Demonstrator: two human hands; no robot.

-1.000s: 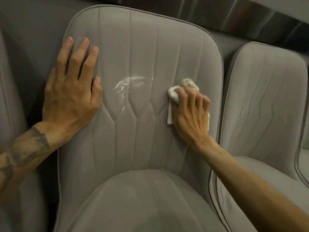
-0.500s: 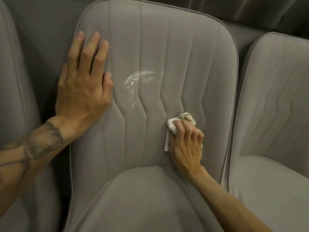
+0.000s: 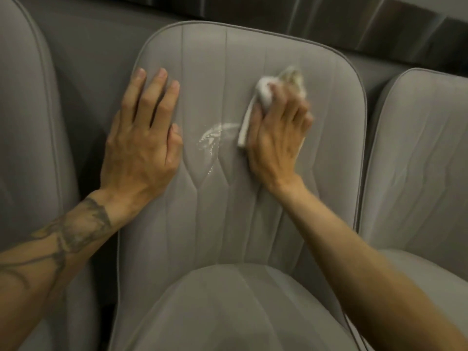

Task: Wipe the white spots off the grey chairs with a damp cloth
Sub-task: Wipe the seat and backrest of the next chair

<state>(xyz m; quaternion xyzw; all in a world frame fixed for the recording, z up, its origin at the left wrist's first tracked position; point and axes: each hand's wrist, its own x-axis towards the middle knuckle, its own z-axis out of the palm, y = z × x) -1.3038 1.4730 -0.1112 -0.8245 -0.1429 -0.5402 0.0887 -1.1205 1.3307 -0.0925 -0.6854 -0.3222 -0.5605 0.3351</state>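
Note:
A grey padded chair (image 3: 228, 224) fills the middle of the head view, its backrest facing me. A white smear (image 3: 215, 136) marks the backrest's centre. My left hand (image 3: 144, 138) lies flat on the backrest's left side, fingers straight and spread. My right hand (image 3: 276, 133) grips a crumpled white cloth (image 3: 263, 95) and presses it on the backrest just right of the smear. The cloth's edge hangs down next to the smear. My right hand is motion-blurred.
A second grey chair (image 3: 417, 160) stands close on the right and a third (image 3: 25, 148) on the left. A dark wall panel (image 3: 354, 26) runs behind the chair backs.
My right hand with the cloth has moved from low on the backrest up to beside the smear. My left hand stays flat on the backrest. The camera has tilted, shifting the view.

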